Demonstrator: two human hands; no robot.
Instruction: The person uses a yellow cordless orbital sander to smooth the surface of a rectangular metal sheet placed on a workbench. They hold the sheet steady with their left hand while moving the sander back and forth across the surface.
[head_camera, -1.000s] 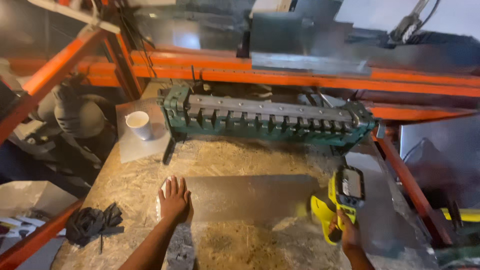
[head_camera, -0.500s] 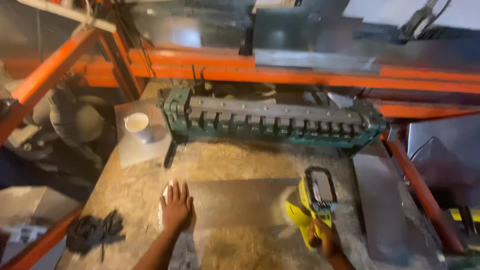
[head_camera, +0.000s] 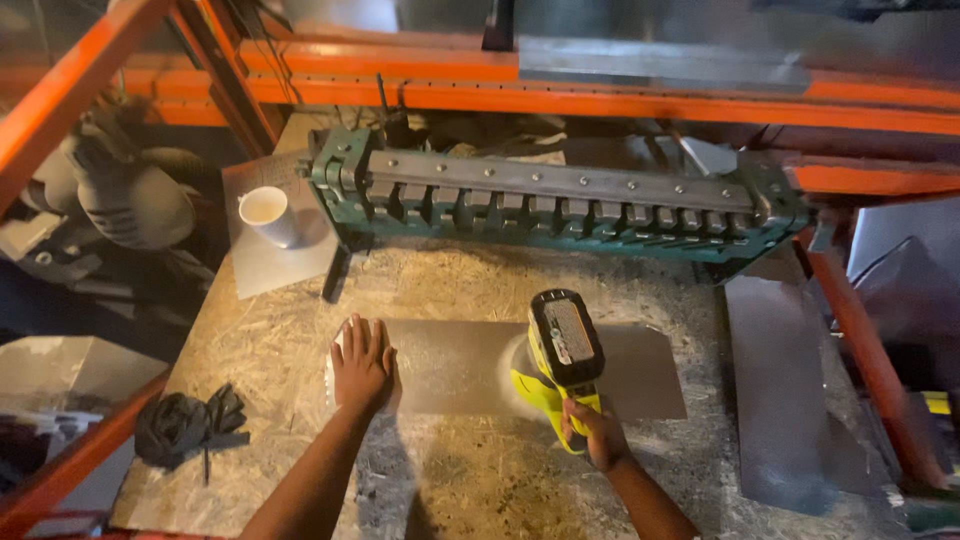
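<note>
A flat grey metal sheet (head_camera: 640, 365) lies on the chipboard bench (head_camera: 280, 340). My left hand (head_camera: 362, 362) rests flat on the sheet's left end, fingers spread. My right hand (head_camera: 592, 432) grips the handle of a yellow cordless power tool (head_camera: 562, 350), whose head presses down on the middle of the sheet. Pale dust surrounds the tool's head.
A green metal bending machine (head_camera: 560, 200) spans the back of the bench under orange rack beams (head_camera: 620, 95). A white cup (head_camera: 267, 213) stands on a small sheet at back left. Black gloves (head_camera: 185, 425) lie at front left. Another metal sheet (head_camera: 790, 390) lies at right.
My right hand has carried the yellow tool leftward from the sheet's right end to its middle. My left hand stays pressed on the left end.
</note>
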